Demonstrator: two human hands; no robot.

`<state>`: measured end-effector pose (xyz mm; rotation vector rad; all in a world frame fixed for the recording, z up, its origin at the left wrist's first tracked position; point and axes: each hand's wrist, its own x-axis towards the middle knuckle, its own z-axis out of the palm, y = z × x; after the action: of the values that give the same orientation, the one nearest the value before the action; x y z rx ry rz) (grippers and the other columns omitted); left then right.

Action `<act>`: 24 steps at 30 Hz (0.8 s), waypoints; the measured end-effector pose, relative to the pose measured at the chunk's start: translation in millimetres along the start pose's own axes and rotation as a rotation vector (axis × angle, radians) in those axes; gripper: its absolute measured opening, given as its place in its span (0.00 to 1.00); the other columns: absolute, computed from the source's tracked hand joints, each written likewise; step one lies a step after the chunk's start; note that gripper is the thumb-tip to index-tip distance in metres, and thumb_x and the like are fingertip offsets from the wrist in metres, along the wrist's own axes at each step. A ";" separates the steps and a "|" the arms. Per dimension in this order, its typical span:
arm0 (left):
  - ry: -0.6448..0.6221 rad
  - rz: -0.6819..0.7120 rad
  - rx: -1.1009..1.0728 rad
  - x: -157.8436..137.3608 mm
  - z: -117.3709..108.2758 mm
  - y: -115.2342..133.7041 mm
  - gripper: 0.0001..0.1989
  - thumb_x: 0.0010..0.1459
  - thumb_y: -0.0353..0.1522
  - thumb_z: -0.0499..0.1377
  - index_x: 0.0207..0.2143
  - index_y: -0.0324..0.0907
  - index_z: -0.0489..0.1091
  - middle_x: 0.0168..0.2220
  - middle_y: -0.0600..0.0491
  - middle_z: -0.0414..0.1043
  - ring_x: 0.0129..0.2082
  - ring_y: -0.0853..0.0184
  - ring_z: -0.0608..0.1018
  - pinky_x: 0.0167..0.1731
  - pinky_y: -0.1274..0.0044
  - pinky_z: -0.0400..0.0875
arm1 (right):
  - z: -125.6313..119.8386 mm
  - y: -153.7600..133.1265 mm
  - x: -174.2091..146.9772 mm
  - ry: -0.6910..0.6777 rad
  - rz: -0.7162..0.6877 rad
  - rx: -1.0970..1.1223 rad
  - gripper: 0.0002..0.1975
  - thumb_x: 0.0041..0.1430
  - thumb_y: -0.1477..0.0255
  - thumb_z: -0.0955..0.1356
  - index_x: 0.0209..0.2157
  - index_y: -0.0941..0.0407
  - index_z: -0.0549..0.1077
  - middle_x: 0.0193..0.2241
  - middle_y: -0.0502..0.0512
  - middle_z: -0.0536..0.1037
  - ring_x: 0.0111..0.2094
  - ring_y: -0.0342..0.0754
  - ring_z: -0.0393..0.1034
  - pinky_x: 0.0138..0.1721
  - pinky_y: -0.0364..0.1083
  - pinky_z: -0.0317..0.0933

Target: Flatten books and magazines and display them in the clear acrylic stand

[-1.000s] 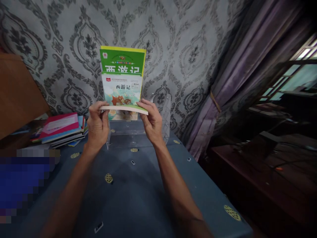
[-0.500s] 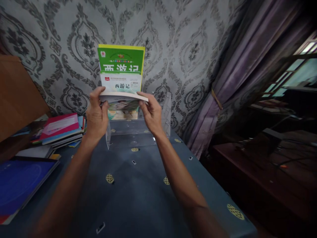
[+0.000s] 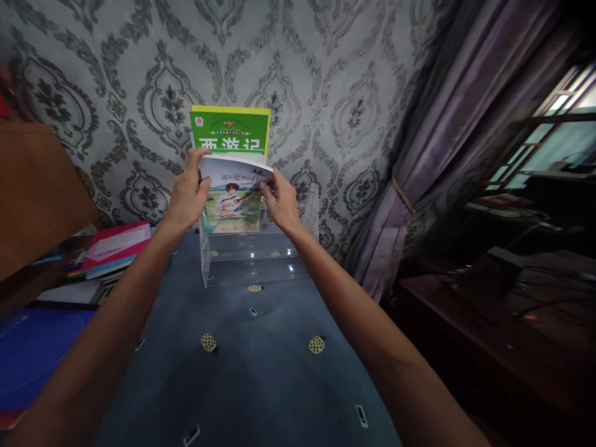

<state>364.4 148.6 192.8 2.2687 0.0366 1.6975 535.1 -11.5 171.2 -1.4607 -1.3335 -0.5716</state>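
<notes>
Both hands hold a thin paperback book [image 3: 233, 202] whose cover shows a seated figure on grass. My left hand [image 3: 189, 189] pinches its upper left corner, and my right hand [image 3: 280, 197] grips the upper right corner. The book stands nearly upright against a clear acrylic rack [image 3: 251, 268], its lower edge at one of the tiers. Behind it rises a green book [image 3: 231, 127] with large white characters and a yellow edge. Another pale book between the two is mostly hidden.
Stacked books with a pink one [image 3: 118, 241] on top lie at the left, behind a blue book [image 3: 41, 347]. A brown cardboard box [image 3: 41, 192] stands beyond. Patterned wallpaper [image 3: 354, 118] backs the blue table [image 3: 261, 372]; a purple curtain [image 3: 391, 223] hangs at the right.
The held book has tipped from nearly flat, edge toward me, to nearly upright with its cover facing me. It now covers most of the pale book behind. The view has shifted slightly.
</notes>
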 end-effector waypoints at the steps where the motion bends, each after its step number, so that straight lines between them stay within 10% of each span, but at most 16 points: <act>1: -0.032 -0.019 -0.022 2.3 0.7 -3.0 0.23 0.62 0.43 0.60 0.57 0.47 0.63 0.35 0.51 0.71 0.37 0.59 0.79 0.41 0.55 0.80 | 1.0 1.8 2.5 -0.007 0.004 -0.001 0.13 0.69 0.68 0.60 0.52 0.50 0.69 0.38 0.54 0.77 0.38 0.51 0.72 0.46 0.54 0.69; 15: -0.132 -0.126 0.189 -1.3 4.6 -25.0 0.27 0.52 0.25 0.56 0.56 0.43 0.63 0.45 0.45 0.73 0.53 0.49 0.75 0.54 0.54 0.70 | 15.6 8.3 13.8 -0.077 0.064 -0.156 0.12 0.60 0.75 0.63 0.46 0.57 0.72 0.39 0.60 0.76 0.40 0.54 0.70 0.45 0.51 0.64; 24: -0.088 -0.275 0.287 -20.5 8.4 -18.3 0.24 0.56 0.28 0.57 0.56 0.40 0.58 0.36 0.50 0.73 0.39 0.56 0.79 0.47 0.63 0.73 | 15.4 6.8 -0.6 -0.246 0.260 -0.307 0.10 0.63 0.68 0.65 0.43 0.54 0.75 0.34 0.54 0.80 0.35 0.51 0.72 0.36 0.45 0.60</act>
<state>369.1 160.1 166.9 2.4003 0.5796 1.5281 536.8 3.0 162.7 -1.9741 -1.2514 -0.4496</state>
